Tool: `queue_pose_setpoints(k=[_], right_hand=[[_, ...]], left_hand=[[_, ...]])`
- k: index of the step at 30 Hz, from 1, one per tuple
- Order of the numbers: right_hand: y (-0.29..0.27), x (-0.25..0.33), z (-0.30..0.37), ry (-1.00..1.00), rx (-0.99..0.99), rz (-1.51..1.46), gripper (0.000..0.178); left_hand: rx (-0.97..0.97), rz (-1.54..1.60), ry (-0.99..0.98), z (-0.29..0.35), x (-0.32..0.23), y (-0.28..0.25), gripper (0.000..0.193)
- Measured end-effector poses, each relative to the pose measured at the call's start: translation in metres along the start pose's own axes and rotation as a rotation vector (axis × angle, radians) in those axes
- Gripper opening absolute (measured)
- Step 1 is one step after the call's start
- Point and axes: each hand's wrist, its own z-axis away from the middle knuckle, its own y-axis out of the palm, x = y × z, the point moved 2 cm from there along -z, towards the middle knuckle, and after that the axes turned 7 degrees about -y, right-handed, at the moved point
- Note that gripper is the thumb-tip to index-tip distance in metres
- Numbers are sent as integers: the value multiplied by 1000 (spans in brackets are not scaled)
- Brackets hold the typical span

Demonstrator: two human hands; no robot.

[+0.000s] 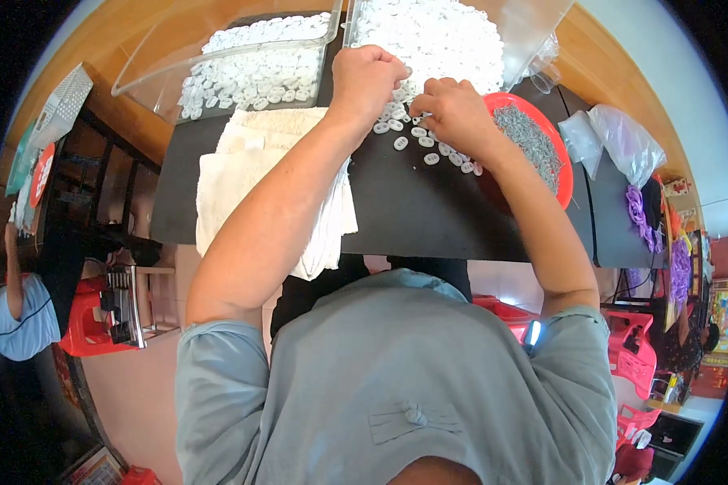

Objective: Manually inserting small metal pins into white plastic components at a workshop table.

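Note:
Small white oval plastic pieces (431, 159) lie loose on the black table in front of a clear bin heaped with more white pieces (429, 40). My left hand (370, 79) is closed in a pinch at the bin's near edge; a tiny bit shows at its fingertips, too small to name. Just right of it, my right hand (454, 113) bends over the loose pieces with its fingers drawn together, and what they hold is hidden. Beside my right wrist stands a red bowl (567, 153) full of small grey metal parts (530, 137).
Left of the hands, a second clear bin (150, 69) holds white pieces. A folded cream cloth (227, 182) lies under my left forearm. Clear plastic bags (627, 141) and purple cord (639, 212) are at the right. Another person's arm (12, 259) shows at far left.

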Motion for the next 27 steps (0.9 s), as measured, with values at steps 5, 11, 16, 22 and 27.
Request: queue_pose_setpoints(k=[5,11,16,22,27], right_hand=[[1,-1,-3,-20,-2,-24,3],[-31,3,15,-1,-382,-232,11],[-57,17,34,-41,-555,-161,16],[-56,16,45,-80,-611,-168,19],[-46,14,52,154,-596,-483,19]], left_hand=[[-1,6,21,-2,0,2,8],[312,-134,-222,9,-5,9,12],[677,266,-381,19,0,17,13],[633,274,-380,20,1,22,12],[573,256,-333,20,3,21,15]])
